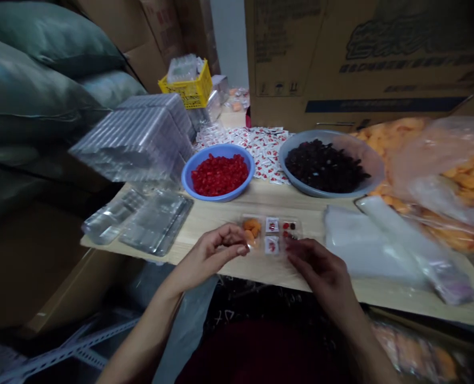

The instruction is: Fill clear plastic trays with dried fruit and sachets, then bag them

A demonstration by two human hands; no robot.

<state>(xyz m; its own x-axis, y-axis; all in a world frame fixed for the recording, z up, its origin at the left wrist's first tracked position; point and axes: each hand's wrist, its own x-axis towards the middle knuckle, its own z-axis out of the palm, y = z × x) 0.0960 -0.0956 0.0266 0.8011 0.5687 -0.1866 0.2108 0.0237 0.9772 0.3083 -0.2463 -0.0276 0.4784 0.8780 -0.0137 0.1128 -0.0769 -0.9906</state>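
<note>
A small clear plastic tray (272, 234) lies on the wooden table (284, 205) right in front of me. It holds orange pieces at its left end, two white-and-red sachets in the middle and red and dark bits at its right end. My left hand (213, 253) pinches the tray's left end with curled fingers. My right hand (320, 272) rests at the tray's right end, fingers bent down onto its edge.
A blue bowl of red pieces (219, 173) and a grey bowl of dark dried fruit (327, 165) stand behind the tray. Sachets (260, 146) are scattered between them. Stacked clear trays (141, 138) sit left, clear bags (368, 240) and orange fruit (472, 178) right.
</note>
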